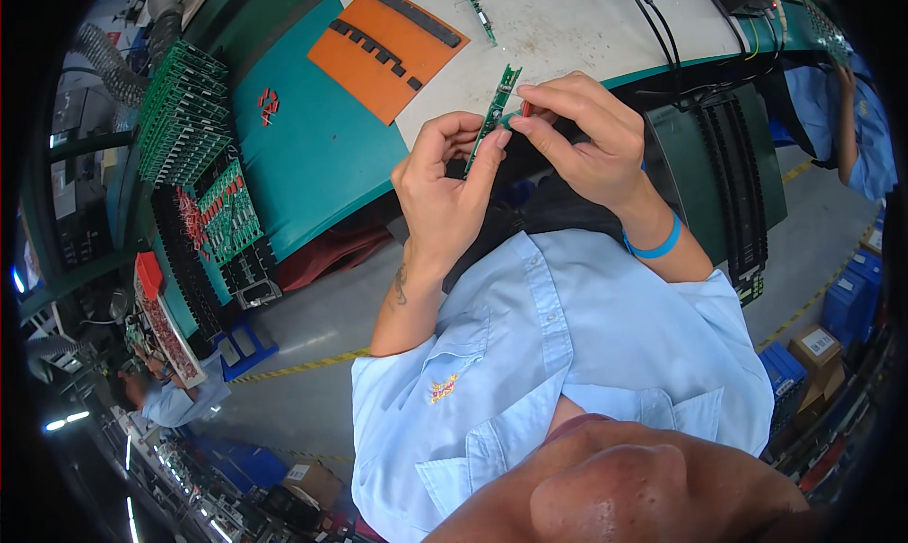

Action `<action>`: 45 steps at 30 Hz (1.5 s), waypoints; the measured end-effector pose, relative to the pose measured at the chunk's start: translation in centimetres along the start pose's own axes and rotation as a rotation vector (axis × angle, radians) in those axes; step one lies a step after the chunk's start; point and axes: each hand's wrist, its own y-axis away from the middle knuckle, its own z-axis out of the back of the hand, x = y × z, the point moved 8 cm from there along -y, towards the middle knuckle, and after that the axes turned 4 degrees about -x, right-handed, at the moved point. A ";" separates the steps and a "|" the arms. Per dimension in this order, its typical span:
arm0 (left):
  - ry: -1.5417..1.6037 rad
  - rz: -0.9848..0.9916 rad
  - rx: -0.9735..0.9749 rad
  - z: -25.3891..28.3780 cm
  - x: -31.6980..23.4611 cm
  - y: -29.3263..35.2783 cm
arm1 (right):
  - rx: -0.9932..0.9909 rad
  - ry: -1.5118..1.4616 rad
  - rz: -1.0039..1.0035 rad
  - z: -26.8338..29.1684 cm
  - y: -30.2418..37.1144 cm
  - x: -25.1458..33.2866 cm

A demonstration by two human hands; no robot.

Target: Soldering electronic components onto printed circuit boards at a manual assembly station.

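Observation:
A narrow green circuit board [493,117] stands tilted between the thumb and fingers of my left hand [449,169], its upper end free. Close to its right side, my right hand [588,136] pinches a small red component [526,109] between thumb and forefinger. Whether the red part touches the board I cannot tell. Beyond my hands, a similar narrow board [478,11] lies on the white work surface [558,23]. An orange pad [386,46] with black strips lies to the left of it, partly on the green mat [317,165].
Loose red components [269,106] lie on the mat. At the left stand a stack of green boards [180,117] and a black rack [189,269] beside a populated board [230,212]. Black cables [653,18] hang over the table edge. Co-workers' arms [846,127] show at the right and lower left.

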 end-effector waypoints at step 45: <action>0.108 0.058 0.140 -0.3 -0.5 1.0 | 0.000 -0.535 -0.516 -1.2 1.1 -3.1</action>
